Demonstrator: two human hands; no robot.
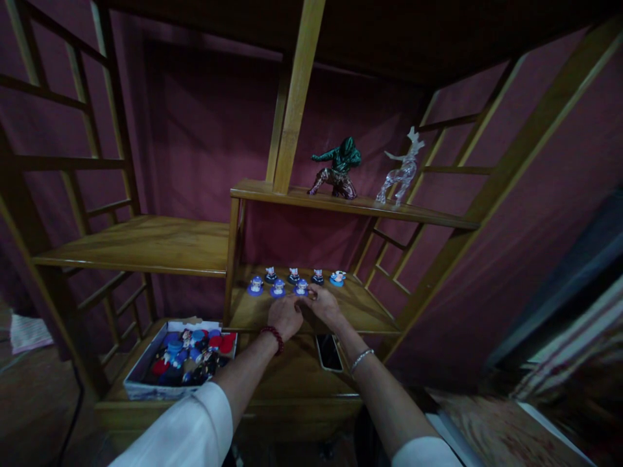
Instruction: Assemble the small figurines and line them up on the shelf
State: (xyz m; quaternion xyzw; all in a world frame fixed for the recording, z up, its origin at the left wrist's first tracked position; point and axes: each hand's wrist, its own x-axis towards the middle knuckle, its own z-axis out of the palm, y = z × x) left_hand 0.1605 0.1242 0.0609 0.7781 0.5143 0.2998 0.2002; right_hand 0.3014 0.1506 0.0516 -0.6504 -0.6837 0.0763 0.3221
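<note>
My right hand has its fingers closed at the edge of a small figurine on a round purple base, the rightmost in the front row. Close against it, my left hand reaches to the same figurine's front with its fingers curled; what they hold is hidden. Two matching purple-based figurines, one in the middle and one at the left, stand beside it. Behind them is a row of dark-based figurines, ending at the right with a blue-based figurine.
A shallow box full of colourful figurines sits lower left. A phone lies below my right wrist. On the upper shelf stand a crouching hooded statue and a clear deer figure. A wooden post rises above.
</note>
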